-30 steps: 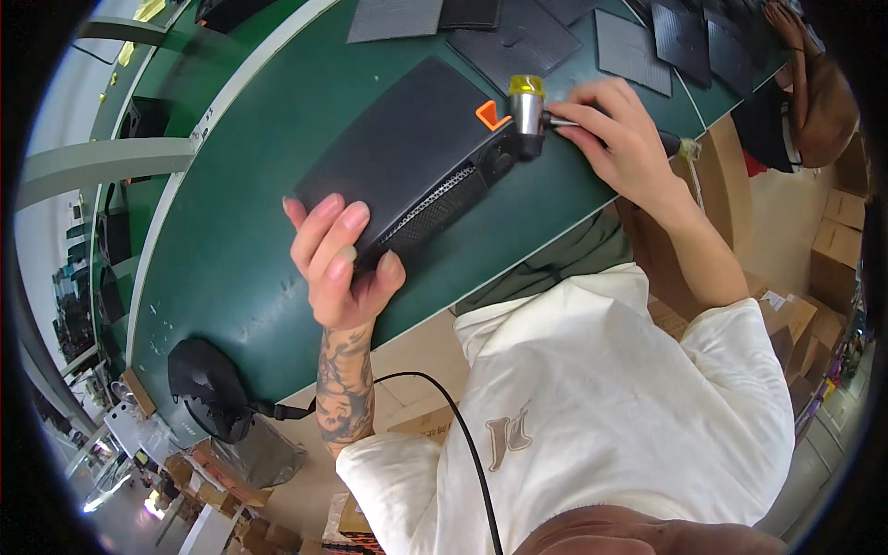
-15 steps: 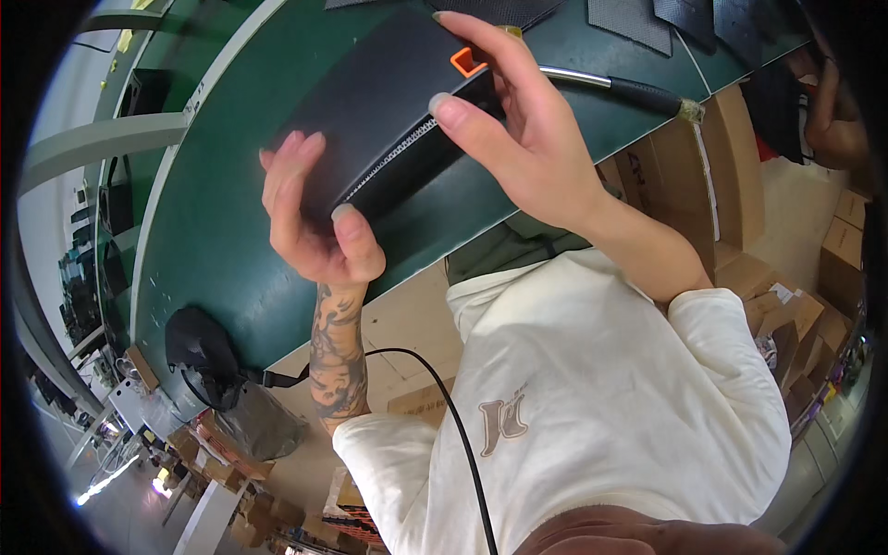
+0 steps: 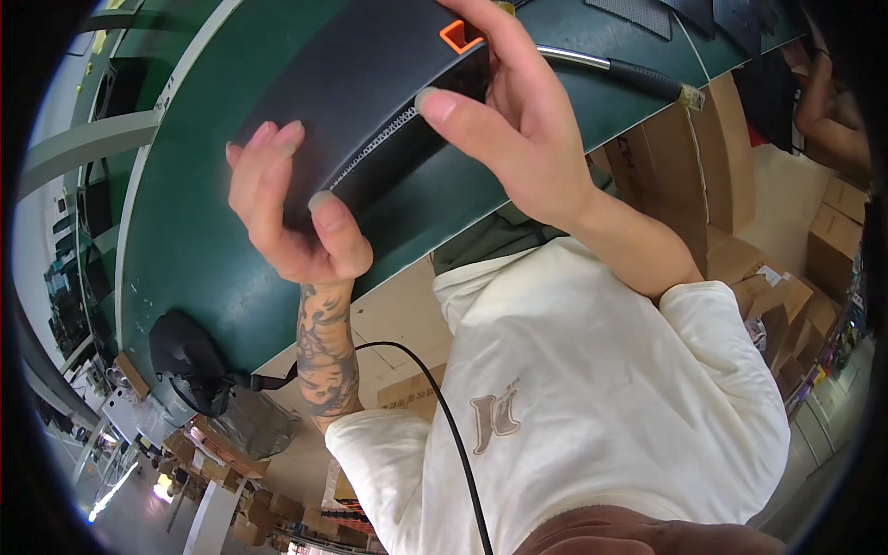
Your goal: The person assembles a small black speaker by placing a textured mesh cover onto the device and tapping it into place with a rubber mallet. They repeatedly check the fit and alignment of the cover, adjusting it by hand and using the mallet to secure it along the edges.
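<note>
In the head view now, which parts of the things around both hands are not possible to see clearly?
Not visible in the head view:
- Hammer: head mostly hidden behind the right hand.
- Black casing: far part cut off by the upper edge; underside hidden by its own body.
- Dark textured panels: partly cut off by the upper edge.

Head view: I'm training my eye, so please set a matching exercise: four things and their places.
1. Orange angular clip
2. Silver-shafted tool with black grip
3. Bare left hand
4. Rounded black object with strap

A. Right of the bare right hand
B. Lower-left end of the green tabletop
C. Upper-right edge of the smooth black box
D. Lower-left end of that box

Pairs: 1-C; 2-A; 3-D; 4-B
</note>
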Available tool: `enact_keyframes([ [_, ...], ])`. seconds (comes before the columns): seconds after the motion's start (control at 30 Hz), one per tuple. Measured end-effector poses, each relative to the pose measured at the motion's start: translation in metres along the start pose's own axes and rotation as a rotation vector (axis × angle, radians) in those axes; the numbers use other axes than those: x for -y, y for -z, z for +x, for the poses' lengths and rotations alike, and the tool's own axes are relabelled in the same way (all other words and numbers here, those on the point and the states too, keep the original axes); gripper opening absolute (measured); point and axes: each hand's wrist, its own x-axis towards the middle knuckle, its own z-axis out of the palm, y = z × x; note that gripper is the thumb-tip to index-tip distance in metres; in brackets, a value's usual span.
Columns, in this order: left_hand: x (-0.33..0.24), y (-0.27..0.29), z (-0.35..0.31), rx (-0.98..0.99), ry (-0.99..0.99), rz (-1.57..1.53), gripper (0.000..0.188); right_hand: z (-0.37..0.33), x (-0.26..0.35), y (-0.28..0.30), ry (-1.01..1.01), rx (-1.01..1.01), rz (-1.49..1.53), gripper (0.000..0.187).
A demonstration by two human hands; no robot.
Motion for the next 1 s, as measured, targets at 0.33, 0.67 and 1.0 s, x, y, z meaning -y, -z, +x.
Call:
enact_keyframes([
  [0.33,-0.002,0.002,0.003,0.037,-0.035,0.03,0.04,-0.002,0.002,0.007,-0.102,0.072,0.15,0.066],
  [0.67,-0.003,0.002,0.005,0.033,-0.034,0.005,0.042,-0.004,0.002,0.008,-0.122,0.084,0.185,0.07],
  [1.0,-0.015,-0.013,0.005,-0.075,0.169,-0.137,0.047,-0.006,0.005,0.005,-0.147,0.102,0.209,0.074],
])
